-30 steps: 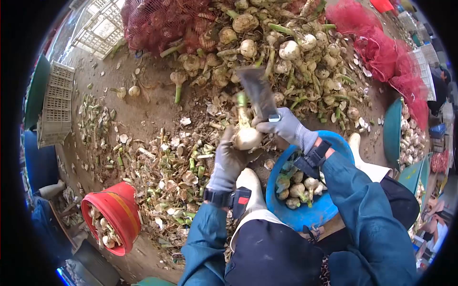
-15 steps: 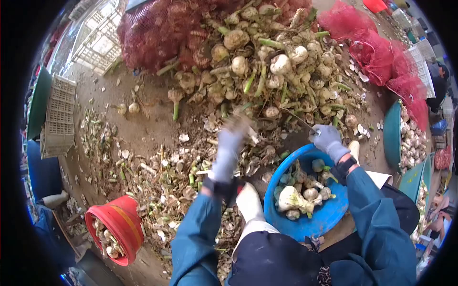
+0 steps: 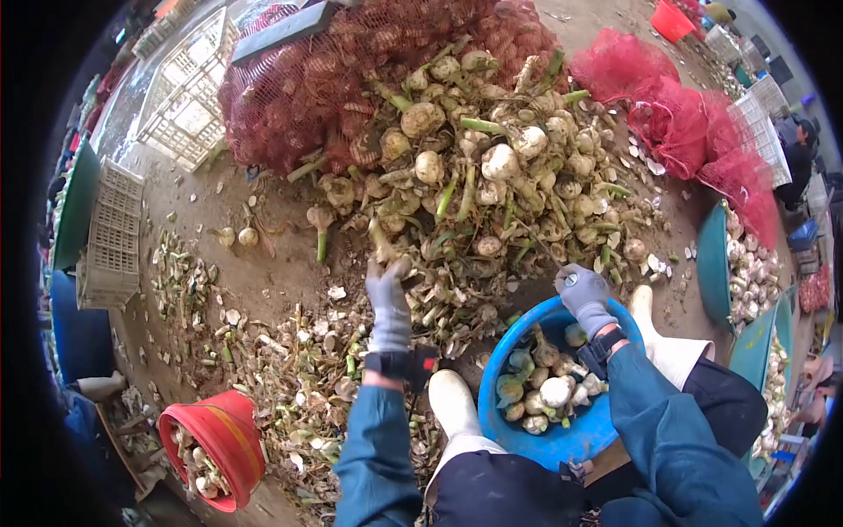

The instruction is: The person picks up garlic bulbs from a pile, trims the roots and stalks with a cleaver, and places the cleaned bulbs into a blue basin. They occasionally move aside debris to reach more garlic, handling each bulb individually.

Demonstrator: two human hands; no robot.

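My left hand [image 3: 387,290], in a grey glove, is closed on a garlic stalk [image 3: 378,239] that sticks up from its fingers, at the near edge of a heap of untrimmed garlic [image 3: 492,167]. Whether a bulb hangs on that stalk is hidden. My right hand [image 3: 587,292], gloved too, is closed round a knife, whose round metal handle end [image 3: 572,279] shows; the blade cannot be made out now. Just below the right hand, a blue basin [image 3: 492,386] between my legs holds several garlic bulbs [image 3: 555,392].
Cut stalks and peelings [image 3: 307,373] litter the ground at left. A tipped red bucket [image 3: 250,422] holds garlic. Full red net sacks [image 3: 299,88] stand behind the heap, with white crates [image 3: 189,105] beside them. Green basins [image 3: 716,263] of garlic stand at right.
My left hand has swung left from a blur over the heap's edge and now grips a stalk. My right hand has shifted slightly left and down, and the knife blade has dropped from sight.
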